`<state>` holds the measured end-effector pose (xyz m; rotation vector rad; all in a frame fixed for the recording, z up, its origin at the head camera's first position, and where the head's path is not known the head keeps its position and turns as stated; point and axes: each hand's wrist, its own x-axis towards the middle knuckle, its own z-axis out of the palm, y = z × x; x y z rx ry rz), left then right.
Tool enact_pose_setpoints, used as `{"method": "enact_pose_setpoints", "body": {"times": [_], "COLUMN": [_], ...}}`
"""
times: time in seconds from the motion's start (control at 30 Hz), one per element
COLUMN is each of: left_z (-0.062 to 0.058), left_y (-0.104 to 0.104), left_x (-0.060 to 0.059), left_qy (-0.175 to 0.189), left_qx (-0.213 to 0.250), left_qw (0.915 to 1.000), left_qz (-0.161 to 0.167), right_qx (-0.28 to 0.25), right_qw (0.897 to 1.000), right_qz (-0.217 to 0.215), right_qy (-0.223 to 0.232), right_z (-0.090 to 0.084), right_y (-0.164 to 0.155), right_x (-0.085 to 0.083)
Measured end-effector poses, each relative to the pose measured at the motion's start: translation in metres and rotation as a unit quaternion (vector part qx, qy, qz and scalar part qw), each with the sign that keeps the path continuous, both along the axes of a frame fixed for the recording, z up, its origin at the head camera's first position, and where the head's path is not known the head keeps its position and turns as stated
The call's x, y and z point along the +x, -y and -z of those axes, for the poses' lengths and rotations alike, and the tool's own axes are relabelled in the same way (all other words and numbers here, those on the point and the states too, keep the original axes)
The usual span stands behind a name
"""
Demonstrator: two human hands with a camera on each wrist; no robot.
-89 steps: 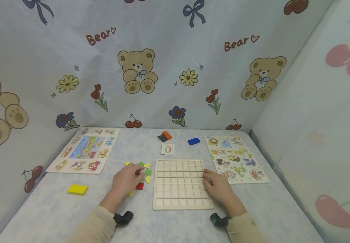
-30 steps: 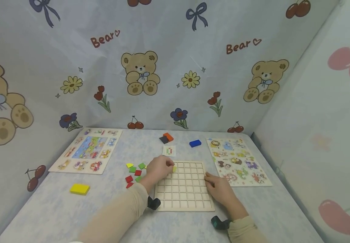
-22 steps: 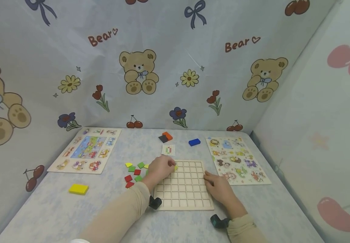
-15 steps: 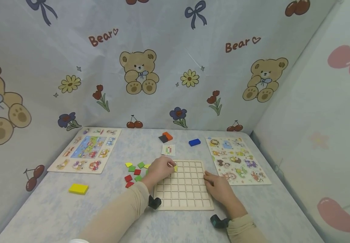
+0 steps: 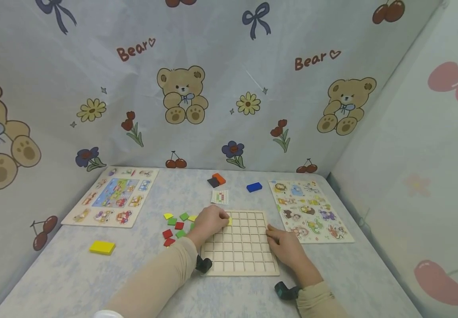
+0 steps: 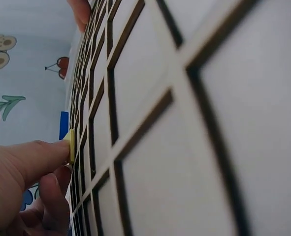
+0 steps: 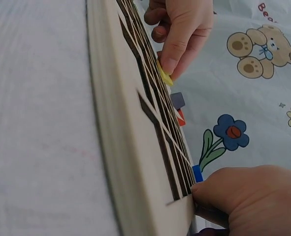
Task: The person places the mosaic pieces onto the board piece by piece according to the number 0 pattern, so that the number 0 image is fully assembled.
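Yellow tile (image 5: 229, 220): pinched by my left hand (image 5: 210, 222) over grid board (image 5: 240, 247); right hand (image 5: 286, 246) gripped its 3 o'clock edge; loose tiles (image 5: 175, 227) at 9 o'clock.

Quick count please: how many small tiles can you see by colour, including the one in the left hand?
Yellow tiles: 3, one pinched by the left hand at the grid board
Green tiles: 3
Red tiles: 3
Total: 9 visible

A yellow tile (image 7: 165, 74) is pressed onto the wooden grid board (image 7: 120, 113) by the left hand (image 7: 180, 27); the board's edge is held by the right hand (image 7: 248, 199).
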<state>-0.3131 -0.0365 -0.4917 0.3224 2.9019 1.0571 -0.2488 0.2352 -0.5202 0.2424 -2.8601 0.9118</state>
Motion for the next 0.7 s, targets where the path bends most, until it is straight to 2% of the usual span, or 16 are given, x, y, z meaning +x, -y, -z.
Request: {"method": "enact_pose_setpoints", "body": {"times": [0.23,0.5,0.7], "left_z": [0.0,-0.007,-0.01], "left_y": [0.0,-0.003,-0.002], "left_x": [0.0,0.001,0.002], "left_qy": [-0.01,-0.019,-0.031], "left_qx": [-0.025,-0.095,-0.107], "left_qw": [0.9996,0.9948,0.9935], "left_qz": [0.005,0.033,0.023], "right_qx": [0.001,0.008,0.002], "right_qw": [1.0,1.0,1.0], "right_qz": [-0.004,-0.002,-0.001], "right_qy": [-0.002,0.004,0.005], "right_z": [0.0,0.0,-0.003], "right_y": [0.0,0.001,0.002], "right_x": [-0.001,0.001,0.002]}}
